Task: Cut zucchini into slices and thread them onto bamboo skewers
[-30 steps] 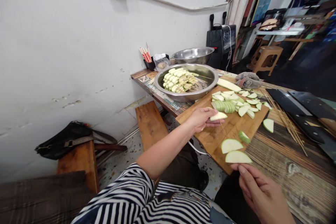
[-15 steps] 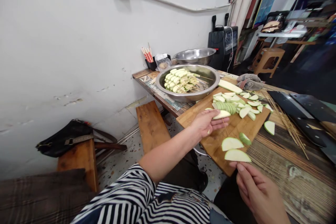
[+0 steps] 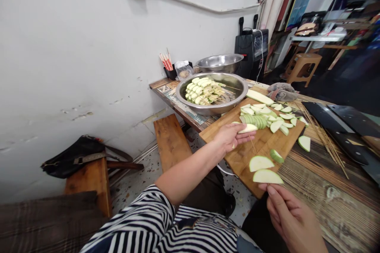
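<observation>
My left hand (image 3: pixel 233 137) is over the cutting board (image 3: pixel 216 132), closed round a half-moon zucchini slice (image 3: pixel 248 128). My right hand (image 3: pixel 286 205), at the board's near corner, pinches a thin bamboo skewer (image 3: pixel 253 146) at its lower end. Two zucchini slices, one farther up (image 3: pixel 261 163) and one just above my fingertips (image 3: pixel 268 176), are threaded on that skewer, whose far end points toward my left hand. A small end piece of zucchini (image 3: pixel 276 156) lies on the board beside them. Cut slices (image 3: pixel 253 121) are heaped at the board's far side.
Behind the board a steel basin (image 3: pixel 242 101) holds stacked skewered slices. Loose bamboo skewers (image 3: pixel 329 144) and dark-handled knives (image 3: pixel 335 136) lie at the right. A grey cloth (image 3: pixel 282 91), a second basin (image 3: pixel 221 63) and a black speaker (image 3: pixel 251 53) stand farther back. A wooden bench (image 3: pixel 172 142) is below left.
My left hand and its slice have shifted very slightly left. The right hand keeps its pinch on the skewer, and the slices on it stay nearly in place.
</observation>
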Available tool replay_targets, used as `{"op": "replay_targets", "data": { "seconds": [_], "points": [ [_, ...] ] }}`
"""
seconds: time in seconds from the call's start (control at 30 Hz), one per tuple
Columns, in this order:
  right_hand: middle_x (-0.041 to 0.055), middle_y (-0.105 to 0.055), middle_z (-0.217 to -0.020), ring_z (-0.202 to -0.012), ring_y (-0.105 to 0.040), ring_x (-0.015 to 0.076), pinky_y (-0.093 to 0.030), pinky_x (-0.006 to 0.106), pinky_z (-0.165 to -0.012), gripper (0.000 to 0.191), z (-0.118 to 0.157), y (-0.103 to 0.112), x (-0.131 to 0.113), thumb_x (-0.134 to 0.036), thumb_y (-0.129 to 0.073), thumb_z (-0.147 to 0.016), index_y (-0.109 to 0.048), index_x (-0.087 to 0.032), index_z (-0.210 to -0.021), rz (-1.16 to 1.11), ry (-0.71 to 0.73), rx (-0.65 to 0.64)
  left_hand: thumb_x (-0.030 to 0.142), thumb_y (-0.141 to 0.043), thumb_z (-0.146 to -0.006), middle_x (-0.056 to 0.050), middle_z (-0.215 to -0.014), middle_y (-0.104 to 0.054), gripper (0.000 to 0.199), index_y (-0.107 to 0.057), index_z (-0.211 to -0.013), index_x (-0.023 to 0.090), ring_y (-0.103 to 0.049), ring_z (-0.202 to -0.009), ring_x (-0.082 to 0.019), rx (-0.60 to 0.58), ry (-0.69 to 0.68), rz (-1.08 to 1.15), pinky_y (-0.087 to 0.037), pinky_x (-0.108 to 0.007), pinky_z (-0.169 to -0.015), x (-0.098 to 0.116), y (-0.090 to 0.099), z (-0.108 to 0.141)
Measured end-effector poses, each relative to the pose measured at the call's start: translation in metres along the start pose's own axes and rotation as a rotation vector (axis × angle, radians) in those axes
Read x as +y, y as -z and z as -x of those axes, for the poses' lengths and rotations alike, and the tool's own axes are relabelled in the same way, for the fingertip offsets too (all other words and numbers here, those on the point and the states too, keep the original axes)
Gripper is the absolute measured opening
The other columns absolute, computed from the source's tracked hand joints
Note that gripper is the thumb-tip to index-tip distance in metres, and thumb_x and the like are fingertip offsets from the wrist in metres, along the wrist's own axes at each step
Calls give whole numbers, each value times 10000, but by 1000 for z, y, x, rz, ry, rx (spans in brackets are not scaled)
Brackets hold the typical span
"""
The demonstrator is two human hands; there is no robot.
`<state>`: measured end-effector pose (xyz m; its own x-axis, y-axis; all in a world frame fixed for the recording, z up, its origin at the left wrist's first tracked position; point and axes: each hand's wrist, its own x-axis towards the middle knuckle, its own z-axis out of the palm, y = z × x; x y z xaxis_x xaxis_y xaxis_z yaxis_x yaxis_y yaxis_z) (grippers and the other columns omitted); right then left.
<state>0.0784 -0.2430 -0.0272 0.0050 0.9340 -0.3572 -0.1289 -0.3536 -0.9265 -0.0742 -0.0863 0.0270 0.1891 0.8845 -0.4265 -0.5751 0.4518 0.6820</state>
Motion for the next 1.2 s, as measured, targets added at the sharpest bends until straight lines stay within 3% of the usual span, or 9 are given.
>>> {"op": "replay_targets", "data": {
  "seconds": [0.43,0.83,1.1,1.2],
  "points": [
    [-84,-325,-503,-388,-249,47,-159,168,-354,547,-1,4,0,-610,-650,-787,-627,-126,-1039,14,26,-37,48,-548,-866,-123,-803,-706,86,-607,-807,66,-707,-715,-193,-21,-15,-45,-558,-417,-843,1,-3,7],
    [-103,-290,-489,-356,-189,19,-132,138,-334,472,-4,-6,-6,-577,-678,-784,-622,-136,-944,-109,16,-55,37,-541,-866,-105,-767,-702,104,-595,-789,82,-707,-705,-185,-44,-2,-81,-556,-419,-846,0,-6,10],
    [-110,-324,-467,-280,-166,-4,-114,141,-306,303,-7,-13,-14,-456,-673,-840,-606,-164,-883,-369,-41,-180,198,-538,-914,-111,-812,-696,108,-572,-869,106,-712,-699,-216,-48,36,32,-573,-439,-779,-3,-8,6],
    [-113,-304,-474,-301,-153,6,-106,144,-310,337,-11,-15,-7,-481,-674,-830,-609,-161,-911,-313,-20,-146,193,-515,-923,-97,-782,-689,114,-565,-869,106,-711,-681,-212,-17,27,24,-580,-429,-759,-4,-8,5]
  ]
}}
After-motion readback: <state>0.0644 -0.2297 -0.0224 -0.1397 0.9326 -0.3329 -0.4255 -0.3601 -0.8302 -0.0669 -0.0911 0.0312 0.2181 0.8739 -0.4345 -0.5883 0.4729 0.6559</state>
